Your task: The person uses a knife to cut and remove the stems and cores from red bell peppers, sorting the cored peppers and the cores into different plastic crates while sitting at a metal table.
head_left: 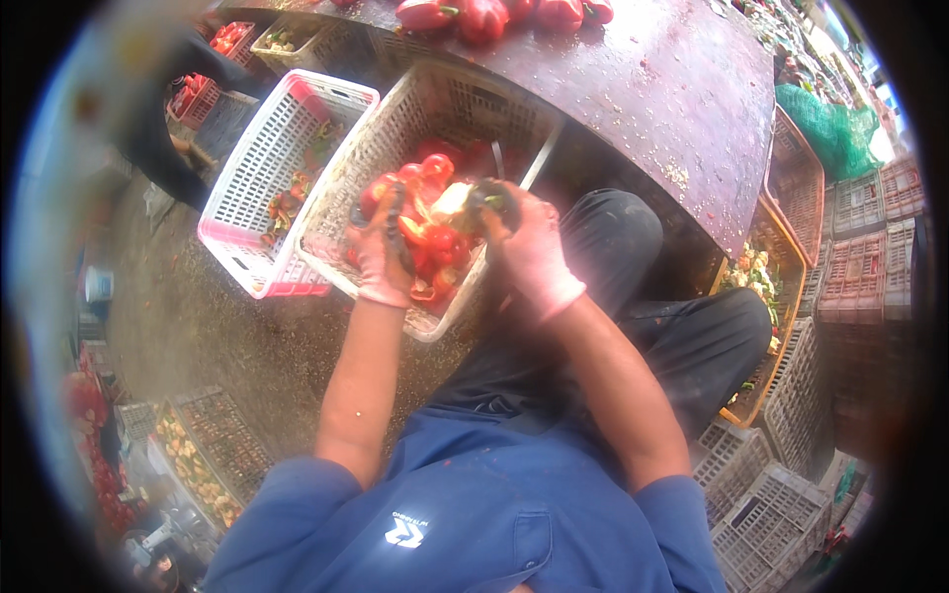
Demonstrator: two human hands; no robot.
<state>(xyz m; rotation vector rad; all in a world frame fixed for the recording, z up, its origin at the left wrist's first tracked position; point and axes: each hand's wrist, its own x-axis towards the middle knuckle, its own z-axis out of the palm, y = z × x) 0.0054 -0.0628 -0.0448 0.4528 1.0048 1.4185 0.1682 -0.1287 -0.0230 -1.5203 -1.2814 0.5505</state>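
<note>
Both my hands wear pink gloves with dark palms and are over a dirty white plastic crate [437,326] that holds red bell peppers and pieces [445,244]. My left hand [382,244] is curled round a red pepper [377,189] at the crate's left side. My right hand [523,241] grips a pale pepper core with a green stem [493,201], near the crate's right rim. A thin metallic strip, perhaps a blade [497,158], shows just above the right hand; whether it is held is unclear. Motion blur hides the fingertips.
A pink-and-white crate [222,222] with pepper scraps stands left of the white crate. Whole red peppers [482,16] lie on the metal table [630,96] ahead. A yellow crate [793,296] of scraps is at my right, beside stacked crates [852,274]. Another person's dark-clad leg [167,141] is upper left.
</note>
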